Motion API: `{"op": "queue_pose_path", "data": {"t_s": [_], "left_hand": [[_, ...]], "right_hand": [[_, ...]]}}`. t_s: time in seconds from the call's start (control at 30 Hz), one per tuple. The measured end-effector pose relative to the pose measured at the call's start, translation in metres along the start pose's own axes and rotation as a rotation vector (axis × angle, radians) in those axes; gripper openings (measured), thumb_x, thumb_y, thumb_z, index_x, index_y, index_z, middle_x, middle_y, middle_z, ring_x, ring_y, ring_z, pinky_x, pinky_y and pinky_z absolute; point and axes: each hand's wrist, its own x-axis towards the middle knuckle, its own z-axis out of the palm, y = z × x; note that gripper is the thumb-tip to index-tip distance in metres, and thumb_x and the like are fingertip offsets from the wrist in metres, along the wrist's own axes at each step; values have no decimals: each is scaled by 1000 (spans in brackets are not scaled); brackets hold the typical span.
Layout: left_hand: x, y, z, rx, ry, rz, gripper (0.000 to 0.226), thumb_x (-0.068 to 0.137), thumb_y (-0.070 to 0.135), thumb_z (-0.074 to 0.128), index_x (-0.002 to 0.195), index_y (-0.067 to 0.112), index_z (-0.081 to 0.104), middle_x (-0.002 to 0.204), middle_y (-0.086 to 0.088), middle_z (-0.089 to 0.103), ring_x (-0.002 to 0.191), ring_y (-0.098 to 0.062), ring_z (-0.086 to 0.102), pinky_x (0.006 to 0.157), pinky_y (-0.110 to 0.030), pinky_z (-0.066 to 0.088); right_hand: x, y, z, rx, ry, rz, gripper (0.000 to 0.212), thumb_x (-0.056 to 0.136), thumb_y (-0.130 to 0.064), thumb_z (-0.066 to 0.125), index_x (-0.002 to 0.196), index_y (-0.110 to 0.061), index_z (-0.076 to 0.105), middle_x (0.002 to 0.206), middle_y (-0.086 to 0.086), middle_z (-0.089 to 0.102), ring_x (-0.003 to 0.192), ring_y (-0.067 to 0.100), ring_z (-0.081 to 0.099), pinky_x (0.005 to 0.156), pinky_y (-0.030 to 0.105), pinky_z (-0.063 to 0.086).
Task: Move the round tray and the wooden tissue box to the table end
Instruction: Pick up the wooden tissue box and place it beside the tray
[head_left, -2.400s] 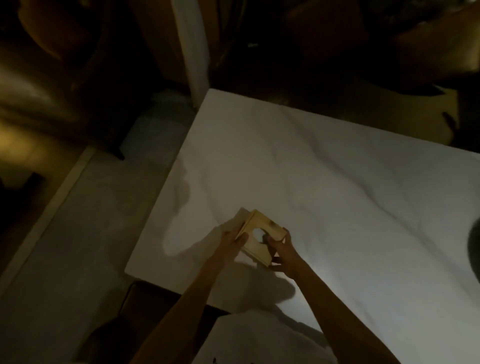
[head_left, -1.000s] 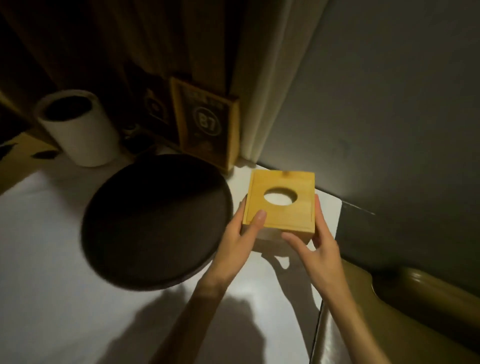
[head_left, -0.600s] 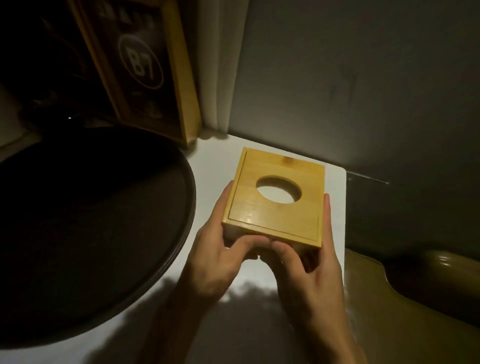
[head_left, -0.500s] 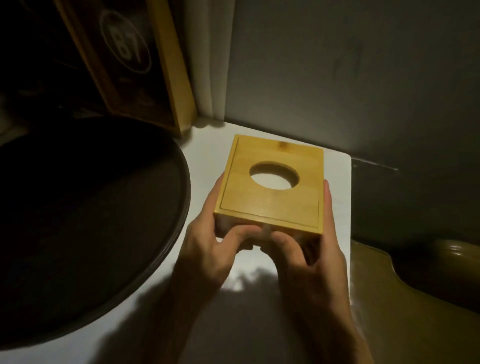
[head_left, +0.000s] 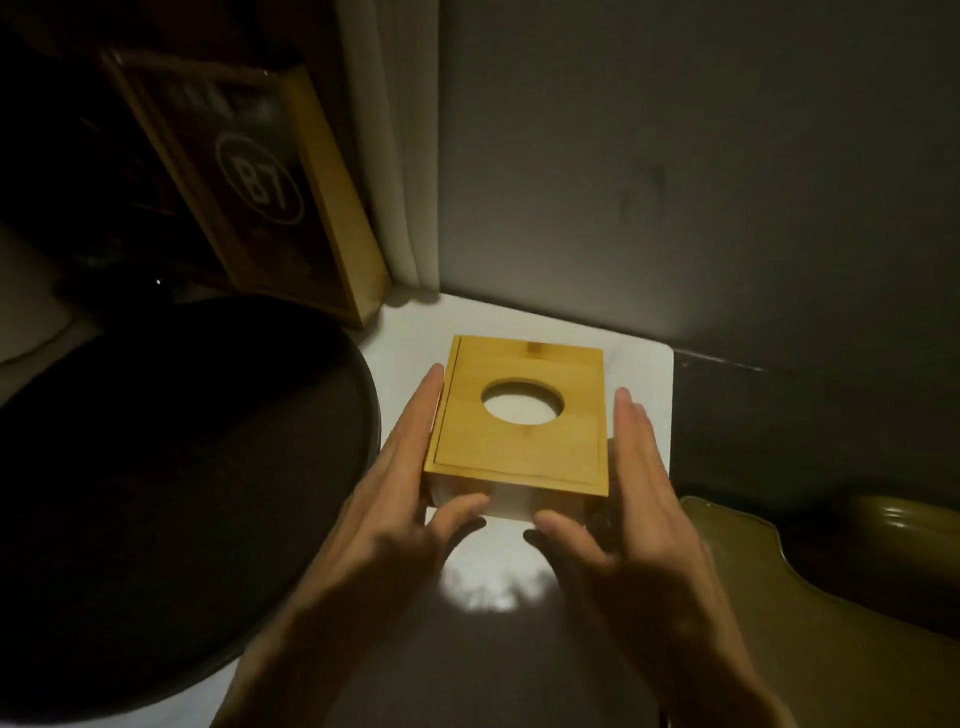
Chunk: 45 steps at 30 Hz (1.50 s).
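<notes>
The wooden tissue box (head_left: 519, 452), square with a round hole in its lid, stands flat on the white table (head_left: 641, 364) near its far right corner by the wall. The dark round tray (head_left: 182, 467) lies on the table just left of the box, a narrow strip of tabletop between them. My left hand (head_left: 395, 499) is open, its fingers stretched along the box's left side and its thumb by the front face. My right hand (head_left: 628, 514) is open too, with a small gap between its fingers and the box's right side.
A wooden-framed dark sign with "87" (head_left: 270, 182) leans at the back behind the tray. A pale curtain (head_left: 389, 156) and a grey wall (head_left: 675, 156) close off the table end. An olive seat (head_left: 779, 597) sits beyond the table's right edge.
The box was carried from the other end of the table and set down beside the tray. Both hands, gripping it half a second ago, have spread their fingers off it.
</notes>
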Motion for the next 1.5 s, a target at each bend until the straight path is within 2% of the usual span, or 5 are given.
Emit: {"op": "queue_pose_path", "data": {"t_s": [0.07,0.17,0.43,0.83,1.5], "left_hand": [[3,15,-7,262,-59,13,107,82,36,69,134,67,-20,150,43,-19,145,9,-10,120,-36,22],[12,28,-14,522,-160,-8,113,83,45,63,132,53,-38,144,33,-43,139,-2,-38,118,-56,16],[67,37,-12,828,-193,-23,121,80,46,70,149,22,-25,161,1,-26,148,-24,-25,123,-51,8],[128,34,8,961,-97,-224,127,68,65,69,145,39,-30,163,-11,-16,145,-47,-19,106,-77,-8],[145,30,15,923,-21,-197,134,62,60,78,146,43,-25,160,-7,-28,146,-44,-22,102,-81,-6]], "right_hand": [[4,-21,-13,-301,-34,-87,104,79,-71,49,142,-51,-31,156,-21,-32,147,19,-27,120,48,3],[27,-45,-24,-700,-178,-8,111,82,-66,53,144,-37,-34,154,-6,-41,139,37,-39,118,61,-4],[72,-47,-10,-678,-204,201,123,80,-40,74,149,-30,-28,155,-2,-40,145,51,-13,113,68,12],[121,-40,-22,-591,-132,287,123,77,-28,80,148,-45,-20,158,-9,-31,142,59,0,104,75,24],[134,-34,-20,-594,-106,272,122,76,-49,75,147,-43,-24,163,10,1,142,58,8,104,73,29]]}}
